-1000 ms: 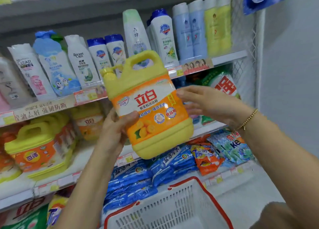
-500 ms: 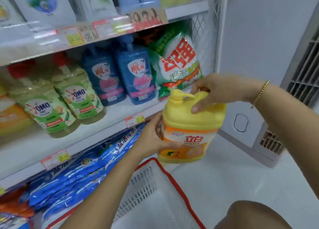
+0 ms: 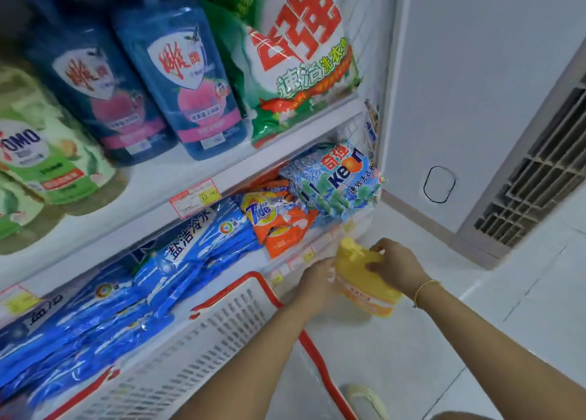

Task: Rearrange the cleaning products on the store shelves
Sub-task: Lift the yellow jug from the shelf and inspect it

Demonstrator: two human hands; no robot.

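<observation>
— Over at nine o'clock, what stands on the shelves?

— Green OMO bottles, then two blue bottles toward eleven, then a green-and-white bag at twelve. On the shelf below lie blue packets at eight, a Tide packet near the middle and a Keon packet just right of it. No hand touches any of them.

— And the basket?

— White with a red rim, at seven, close against the lower shelf.

— Where is the thing in hand?

— The yellow bottle is low at five o'clock, just beside the right end of the lowest shelf edge and under the Keon packet, with its spout tipped toward eleven. The left hand cups its body from nine, fingers curled against it. The right hand wraps the handle from two, a bracelet on its wrist.

— Which step is this?

— Placing, I judge: the bottle is going to a spot at the shelf's end. The next move calls for standing it upright on firm footing, label outward, then freeing both hands without knocking the overhanging packets.

— What can't you make out?

— I can't tell whether the base touches the floor. The left fingertips are hidden behind the bottle and the label is blurred. The hands and basket hide whatever lies below that shelf edge. The OMO bottles are cut off at nine, and a vent grille runs out of view at three.
</observation>
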